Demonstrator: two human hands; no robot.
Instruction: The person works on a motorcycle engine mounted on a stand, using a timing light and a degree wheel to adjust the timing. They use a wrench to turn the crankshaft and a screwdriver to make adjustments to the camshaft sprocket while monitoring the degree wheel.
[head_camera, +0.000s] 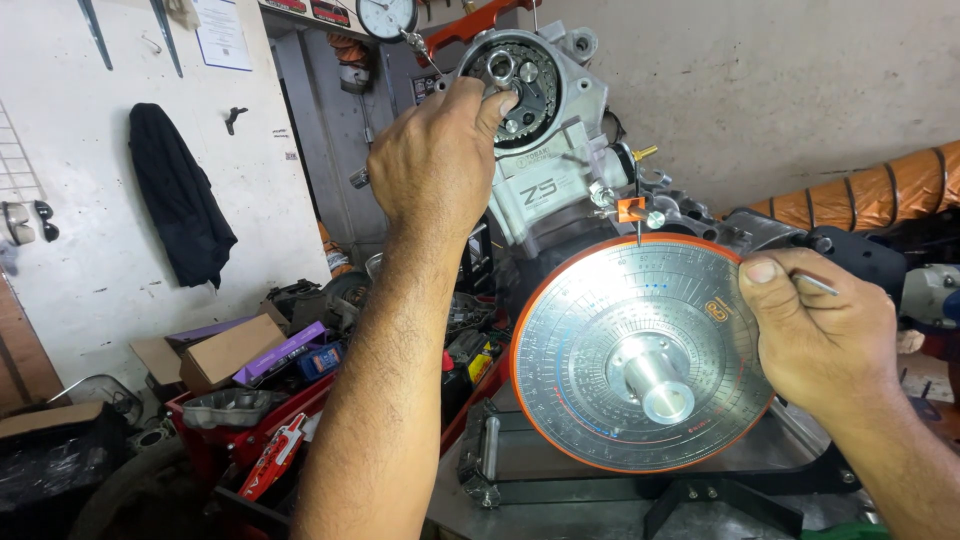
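Nearest to me is the right hand (825, 335), low on the right side. Its thumb presses on the rim of the degree wheel (640, 352), a round silver disc with an orange edge, and between the fingers it pinches a thin metal rod (818, 284) that points to the right. The wheel stands upright on a shaft with a bright metal hub (660, 383) in its centre, in front of a black stand (600, 468) on the bench. Just above the wheel's top edge a small orange pointer (632, 210) hangs down with a thin needle touching the scale.

Further away, my left hand (432, 160) is raised to the engine (545, 150), a silver casting mounted behind the wheel. The thumb and fingers close narrowly at the cam sprocket (520, 75) with its chain; I think they hold a small tool or bolt there, but the hand covers it, so I cannot tell exactly.

To the left, lower and farther, lie cardboard boxes (225, 350) and a red tray (255, 420). On the white wall hangs a dark cloth (180, 200), and a dial gauge (387, 15) sits at the top.
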